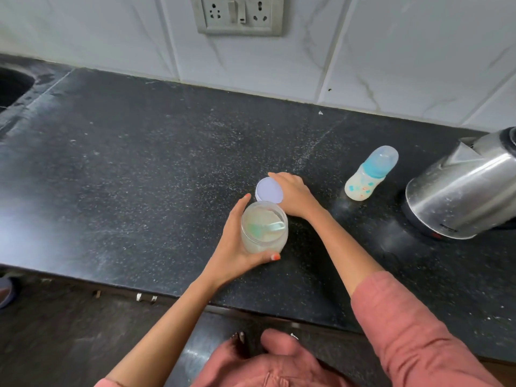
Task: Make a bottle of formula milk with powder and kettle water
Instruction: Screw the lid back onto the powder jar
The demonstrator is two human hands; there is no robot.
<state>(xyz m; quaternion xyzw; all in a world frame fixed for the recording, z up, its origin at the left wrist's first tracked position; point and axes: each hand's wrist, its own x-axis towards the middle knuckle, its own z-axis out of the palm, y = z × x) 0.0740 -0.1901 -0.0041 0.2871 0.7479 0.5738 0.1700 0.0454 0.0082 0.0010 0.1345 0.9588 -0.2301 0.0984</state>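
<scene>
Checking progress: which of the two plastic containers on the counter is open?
The powder jar in the left hand: its white lid is off, in the right hand; the baby bottle is capped.

- The jar (264,241) stands on the counter (139,163), near the front edge, about in the middle.
- A scoop (269,227) lies inside the jar, on the powder (258,215).
- The left hand (234,247) wraps round the jar from its left side.
- The lid (268,190) lies on the counter just behind the jar.
- The right hand (294,195) holds the lid at its right side.
- The baby bottle (368,175) stands to the right of the lid, apart from it.
- The kettle (463,188) sits to the right of the bottle, at the far right.
- The sink (11,85) is at the far left, at the back.
- The wall (391,51) runs behind the counter, with a socket plate (240,13) up on it.
</scene>
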